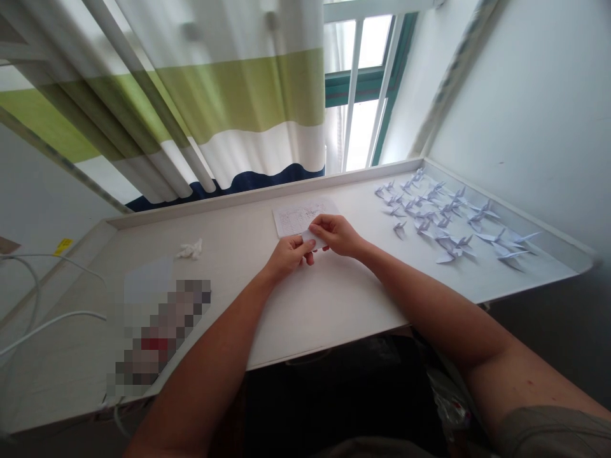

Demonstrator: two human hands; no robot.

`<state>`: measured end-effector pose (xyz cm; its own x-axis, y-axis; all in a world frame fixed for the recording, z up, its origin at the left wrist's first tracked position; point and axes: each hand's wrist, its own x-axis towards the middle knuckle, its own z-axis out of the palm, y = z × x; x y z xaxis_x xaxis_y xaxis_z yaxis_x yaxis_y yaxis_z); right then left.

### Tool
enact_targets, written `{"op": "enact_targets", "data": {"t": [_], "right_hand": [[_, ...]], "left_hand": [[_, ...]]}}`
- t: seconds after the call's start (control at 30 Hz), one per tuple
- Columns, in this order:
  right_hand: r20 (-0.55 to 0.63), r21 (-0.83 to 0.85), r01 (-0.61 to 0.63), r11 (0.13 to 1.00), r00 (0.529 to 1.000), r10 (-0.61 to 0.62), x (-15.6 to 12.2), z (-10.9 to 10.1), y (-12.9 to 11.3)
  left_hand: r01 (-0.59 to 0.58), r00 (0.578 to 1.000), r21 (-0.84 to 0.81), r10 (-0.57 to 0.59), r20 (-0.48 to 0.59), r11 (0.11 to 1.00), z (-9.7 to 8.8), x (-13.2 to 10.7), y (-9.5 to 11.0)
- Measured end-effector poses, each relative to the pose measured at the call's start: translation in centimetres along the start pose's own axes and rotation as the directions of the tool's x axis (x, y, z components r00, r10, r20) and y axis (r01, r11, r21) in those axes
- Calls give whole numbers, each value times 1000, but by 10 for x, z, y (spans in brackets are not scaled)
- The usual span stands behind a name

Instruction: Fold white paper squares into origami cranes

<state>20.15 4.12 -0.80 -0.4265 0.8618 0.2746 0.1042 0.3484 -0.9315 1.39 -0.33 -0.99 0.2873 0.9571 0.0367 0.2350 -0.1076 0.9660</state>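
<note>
Both hands meet over the middle of the white desk, pinching one small piece of white folded paper. My left hand grips its near left side, thumb on top. My right hand closes on its right side, with the fingers curled. Part of the paper is hidden by the fingers, so its exact fold does not show. Just beyond the hands lies a sheet with handwriting or print, flat on the desk. To the right stand several white folded paper cranes in loose rows.
A crumpled white tissue lies left on the desk. Nearer is a blurred-out long object. White cables cross the left edge. A raised rim runs along the back, below the curtain.
</note>
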Motion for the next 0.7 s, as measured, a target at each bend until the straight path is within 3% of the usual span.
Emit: {"op": "enact_targets", "data": {"t": [0.13, 0.23, 0.33, 0.43, 0.5, 0.6, 0.7], "right_hand": [[13, -238, 20, 971, 1000, -18, 5, -3, 10], [26, -483, 21, 875, 1000, -10, 7, -2, 16], [22, -621, -10, 784, 999, 30, 6, -1, 17], [59, -618, 27, 785, 998, 13, 3, -8, 12], [170, -548, 138, 825, 984, -52, 2, -16, 8], [383, -433, 228, 872, 922, -51, 1, -24, 5], [406, -392, 212, 895, 913, -37, 3, -26, 8]], "left_hand": [[15, 996, 371, 19, -88, 928, -11, 1, 0], [-43, 976, 589, 160, -147, 807, -15, 1, -2], [-194, 959, 673, 283, -24, 714, -12, 1, -2], [-231, 967, 716, 237, 94, 659, -9, 1, -2], [-180, 976, 761, 209, 60, 623, -10, 1, -2], [-120, 979, 793, 203, -5, 597, -15, 2, -1], [-131, 980, 763, 198, 4, 633, -21, 1, 1]]}}
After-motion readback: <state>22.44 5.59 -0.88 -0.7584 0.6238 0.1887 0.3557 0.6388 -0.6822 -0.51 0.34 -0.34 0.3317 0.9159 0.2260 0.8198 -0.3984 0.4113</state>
